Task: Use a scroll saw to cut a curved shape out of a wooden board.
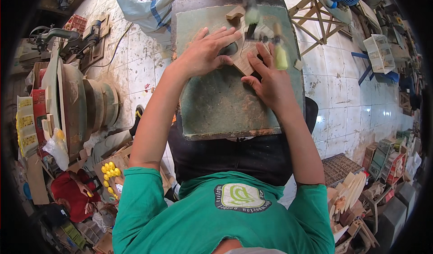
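Observation:
A flat piece of wood (244,64) with a curved cut edge lies on the worn green machine table (225,105) in front of me. My left hand (208,51) rests at its left side, fingers stretched out and thumb near its edge. From the right, my right hand (269,75) presses on the wood with spread fingers and thumb. Above the wood's far end, a blurred upright machine part (251,17) comes down; the contact point is hard to make out. A small curved wood offcut (235,13) lies beyond my left fingertips. Beside my right fingers is a blurred yellow-green object (281,56).
A small wood block (298,64) sits at the table's right edge. Behind the table stands a white sack (146,10) of wood pieces. To the left is a large round-bodied machine (74,105); a person in red (72,193) sits lower left. A wooden stand (320,19) is at far right.

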Available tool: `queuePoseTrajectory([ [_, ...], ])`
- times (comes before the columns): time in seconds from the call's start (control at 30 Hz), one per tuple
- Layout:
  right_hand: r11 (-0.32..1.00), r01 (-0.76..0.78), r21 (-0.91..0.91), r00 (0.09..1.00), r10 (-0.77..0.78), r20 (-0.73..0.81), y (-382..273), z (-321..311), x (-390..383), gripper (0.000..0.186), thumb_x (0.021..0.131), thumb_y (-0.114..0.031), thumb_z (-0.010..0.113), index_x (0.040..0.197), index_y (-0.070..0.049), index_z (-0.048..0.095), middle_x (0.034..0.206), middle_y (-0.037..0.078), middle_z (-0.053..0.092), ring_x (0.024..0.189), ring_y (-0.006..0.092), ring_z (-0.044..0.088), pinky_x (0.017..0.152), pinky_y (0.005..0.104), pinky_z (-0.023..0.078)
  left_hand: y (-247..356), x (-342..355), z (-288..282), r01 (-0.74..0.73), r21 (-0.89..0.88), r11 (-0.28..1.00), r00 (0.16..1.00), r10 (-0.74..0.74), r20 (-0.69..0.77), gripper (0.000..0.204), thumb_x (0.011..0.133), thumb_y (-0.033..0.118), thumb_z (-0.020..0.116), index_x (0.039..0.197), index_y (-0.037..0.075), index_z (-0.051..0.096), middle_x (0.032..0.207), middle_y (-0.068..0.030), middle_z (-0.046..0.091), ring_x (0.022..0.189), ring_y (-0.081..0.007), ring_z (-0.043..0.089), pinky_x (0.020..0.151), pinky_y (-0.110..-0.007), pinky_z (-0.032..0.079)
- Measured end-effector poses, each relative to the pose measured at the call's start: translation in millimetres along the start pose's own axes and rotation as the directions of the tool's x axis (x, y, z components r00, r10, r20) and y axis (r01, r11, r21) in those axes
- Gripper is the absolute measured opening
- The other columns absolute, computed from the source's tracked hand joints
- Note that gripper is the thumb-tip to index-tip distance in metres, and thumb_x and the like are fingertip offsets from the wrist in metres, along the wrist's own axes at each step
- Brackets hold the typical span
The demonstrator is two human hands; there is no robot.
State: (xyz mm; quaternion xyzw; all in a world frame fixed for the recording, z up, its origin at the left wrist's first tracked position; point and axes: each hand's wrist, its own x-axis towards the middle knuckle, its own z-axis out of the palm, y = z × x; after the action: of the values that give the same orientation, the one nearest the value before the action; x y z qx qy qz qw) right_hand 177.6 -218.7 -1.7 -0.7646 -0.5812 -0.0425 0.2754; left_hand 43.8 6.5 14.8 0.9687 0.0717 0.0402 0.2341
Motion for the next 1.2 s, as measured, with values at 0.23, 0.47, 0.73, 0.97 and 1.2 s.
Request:
queuePoseTrajectory([
  [0.23,0.997,-0.073,0.036,0.997,0.073,-0.01,-9,1,0,0.067,0.08,-0.03,0.093,0.14,-0.012,0.071,0.156,0.022,0.058,0.139,0.0436,0.057,0.11,0.0485,0.054,-4,6,-6,-0.041,0.018,0.999,0.999,0.041,0.018,0.073,0.099,0.028,0.075,0.166,0.02,0.046,0.169,-0.0149,0.046,0.16,-0.0354,0.037,0.132,-0.064,0.02],
  [0.47,0.975,-0.187,0.118,0.982,0.181,0.056,-14,1,0,0.066,0.084,-0.037,0.09,0.142,-0.011,0.071,0.163,0.016,0.053,0.154,0.0462,0.043,0.116,0.0525,0.05,-6,11,-6,-0.033,0.062,0.998,0.997,0.029,0.064,0.075,0.1,0.03,0.075,0.168,0.024,0.043,0.172,-0.0115,0.043,0.161,-0.032,0.036,0.131,-0.062,0.024],
  [0.73,0.979,-0.184,0.087,0.983,0.184,0.009,-19,3,1,0.065,0.085,-0.037,0.09,0.141,-0.01,0.071,0.162,0.017,0.053,0.152,0.0455,0.046,0.113,0.0513,0.051,-8,15,-7,-0.037,0.103,0.994,0.996,0.029,0.08,0.072,0.103,0.029,0.071,0.168,0.025,0.042,0.172,-0.011,0.043,0.163,-0.0309,0.034,0.131,-0.063,0.026],
  [0.97,0.971,-0.223,0.09,0.975,0.224,-0.001,-26,5,2,0.062,0.085,-0.034,0.09,0.138,-0.009,0.072,0.16,0.019,0.054,0.149,0.0465,0.048,0.11,0.0526,0.053,-9,19,-8,-0.01,0.093,0.996,0.991,-0.002,0.134,0.069,0.105,0.026,0.068,0.168,0.027,0.042,0.173,-0.0105,0.043,0.164,-0.0307,0.032,0.131,-0.064,0.025],
  [1.2,0.974,-0.221,0.055,0.975,0.222,-0.011,-22,9,2,0.061,0.086,-0.036,0.09,0.138,-0.01,0.072,0.16,0.018,0.054,0.152,0.0455,0.045,0.113,0.0516,0.051,-9,17,-7,-0.025,0.102,0.994,0.995,0.015,0.099,0.067,0.106,0.024,0.067,0.168,0.026,0.043,0.173,-0.0102,0.042,0.164,-0.0308,0.031,0.131,-0.064,0.026],
])
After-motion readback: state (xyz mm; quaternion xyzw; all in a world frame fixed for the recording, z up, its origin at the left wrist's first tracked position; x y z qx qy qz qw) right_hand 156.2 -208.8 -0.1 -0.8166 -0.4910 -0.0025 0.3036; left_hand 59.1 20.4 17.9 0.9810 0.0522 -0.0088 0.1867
